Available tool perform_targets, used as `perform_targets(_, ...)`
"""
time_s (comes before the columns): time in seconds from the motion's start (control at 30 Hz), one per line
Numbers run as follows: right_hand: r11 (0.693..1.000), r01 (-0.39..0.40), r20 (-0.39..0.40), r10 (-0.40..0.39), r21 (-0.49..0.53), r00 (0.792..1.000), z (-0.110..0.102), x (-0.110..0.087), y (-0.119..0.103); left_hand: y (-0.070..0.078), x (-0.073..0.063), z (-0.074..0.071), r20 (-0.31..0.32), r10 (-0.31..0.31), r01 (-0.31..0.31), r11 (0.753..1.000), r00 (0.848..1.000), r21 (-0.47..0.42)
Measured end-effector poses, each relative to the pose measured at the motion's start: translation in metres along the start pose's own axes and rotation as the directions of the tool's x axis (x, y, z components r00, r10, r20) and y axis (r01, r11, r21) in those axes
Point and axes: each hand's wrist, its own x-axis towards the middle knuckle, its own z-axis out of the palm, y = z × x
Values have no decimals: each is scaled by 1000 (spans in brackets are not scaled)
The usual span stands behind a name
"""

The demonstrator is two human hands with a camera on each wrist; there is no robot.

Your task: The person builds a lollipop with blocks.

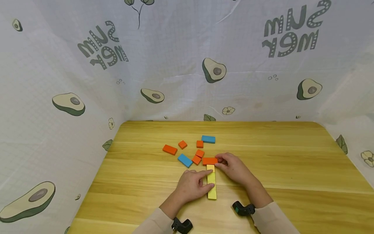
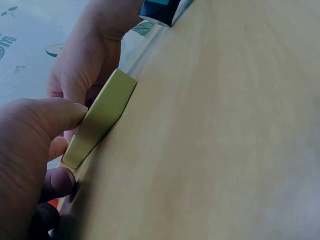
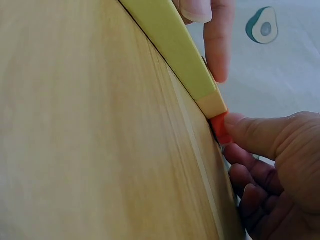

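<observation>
Here at the middle of the surface (image 1: 292, 156), both hands are busy and apart from each other! The right hand (image 1: 235, 169) pinches the three o'clock end of a red bar (image 1: 208, 161), thumb against fingers, the bar lying crosswise. Running from it towards six o'clock, a pale yellow square (image 1: 210, 167) butts up to the red, and then comes a brighter yellow strip (image 1: 212, 194), the whole thing laid out like a T. In from eight o'clock comes the left hand (image 1: 191, 183), forefinger straight out to the seam between square and strip, thumb touching the strip lower down, no grip closed around either.

Now round the red bar: a blue block (image 1: 208, 139) at twelve, a red square (image 1: 200, 144) against its corner at eleven, two touching red squares (image 1: 196, 160) between nine and ten, another blue block (image 1: 185, 160) right beside them at nine. Farther out, a lone red square (image 1: 182, 144) sits at ten, and a loose red block (image 1: 170, 149) lies between nine and ten!
</observation>
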Motion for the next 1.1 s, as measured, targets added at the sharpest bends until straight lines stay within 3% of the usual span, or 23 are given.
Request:
perform_targets(0.33,1000,1,42,0,-19,999,-1,0,0,-1,-1,1,-17,17,-17,1000,1000,-6)
perform_targets(1.1,998,43,20,-42,-40,999,0,-2,0,-2,-2,1,-18,12,-13,999,1000,-32)
